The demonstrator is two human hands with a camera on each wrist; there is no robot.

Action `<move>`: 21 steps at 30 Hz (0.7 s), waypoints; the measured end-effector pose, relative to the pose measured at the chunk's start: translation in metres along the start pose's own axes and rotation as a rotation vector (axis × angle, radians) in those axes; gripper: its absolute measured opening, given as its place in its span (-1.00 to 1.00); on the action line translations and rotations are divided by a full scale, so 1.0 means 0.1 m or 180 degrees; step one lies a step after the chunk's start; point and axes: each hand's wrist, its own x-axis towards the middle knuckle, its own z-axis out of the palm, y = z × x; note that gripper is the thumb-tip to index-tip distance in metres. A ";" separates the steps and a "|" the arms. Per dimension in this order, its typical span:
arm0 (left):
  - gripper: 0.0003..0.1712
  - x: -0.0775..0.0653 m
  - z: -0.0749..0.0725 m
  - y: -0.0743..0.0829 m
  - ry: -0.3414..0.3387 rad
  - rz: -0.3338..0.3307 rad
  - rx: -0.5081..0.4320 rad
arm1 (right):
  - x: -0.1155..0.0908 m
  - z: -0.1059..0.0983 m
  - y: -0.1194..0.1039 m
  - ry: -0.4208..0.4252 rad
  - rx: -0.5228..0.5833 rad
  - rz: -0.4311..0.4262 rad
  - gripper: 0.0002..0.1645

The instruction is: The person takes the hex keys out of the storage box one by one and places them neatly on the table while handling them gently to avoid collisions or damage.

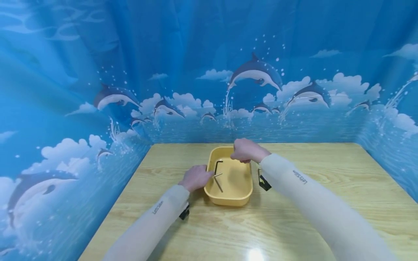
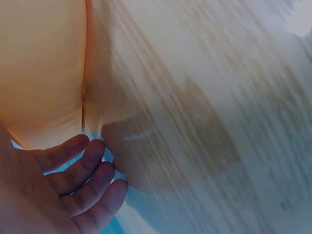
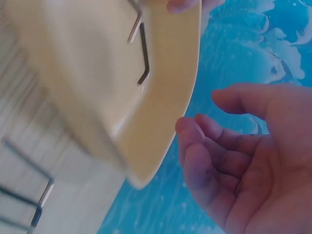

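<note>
The yellow tray (image 1: 226, 202) stands upright on the worktop (image 1: 209, 232), in front of the person, and two keys lie loose on its floor. The black hex key (image 1: 216, 168) is toward the tray's far left, and the second hex key (image 1: 219, 185) lies nearer the tray's close side, its short bright arm by the left wall. Just outside the tray, off its right side, more hex keys (image 3: 28, 160) lie on the worktop, at least two by my look; the right sleeve hides most of them from above.

So I'd judge the work to be partway: the keys are split, some in the tray and some out, and those outside are what is left to bring together with the rest.

The left hand (image 1: 197, 177) holds the tray by its left rim, thumb hooked over and fingers along the outer wall. The right hand (image 1: 248, 150) is over the tray's far right corner, loosely curled with the thumb apart and nothing in its grasp; whether it brushes the rim I can't tell. Behind the tray hangs a blue dolphin curtain (image 1: 196, 43).
</note>
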 end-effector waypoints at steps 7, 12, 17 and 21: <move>-0.64 -0.02 0.01 0.00 -0.0011 0.0009 -0.0104 | 0.28 0.23 -0.20 -0.0180 -0.0067 -0.0111 -0.61; -0.64 0.00 0.00 -0.01 0.0078 0.0094 -0.0035 | 0.42 0.35 -0.28 -0.0344 -0.0139 -0.0076 -0.85; -0.62 0.00 0.00 -0.01 0.0097 0.0156 0.0070 | 0.48 0.44 -0.34 -0.0506 -0.0259 -0.0047 -0.86; -0.64 -0.01 0.00 -0.01 0.0055 0.0161 0.0038 | 0.51 0.51 -0.39 -0.0713 -0.0276 -0.0025 -0.89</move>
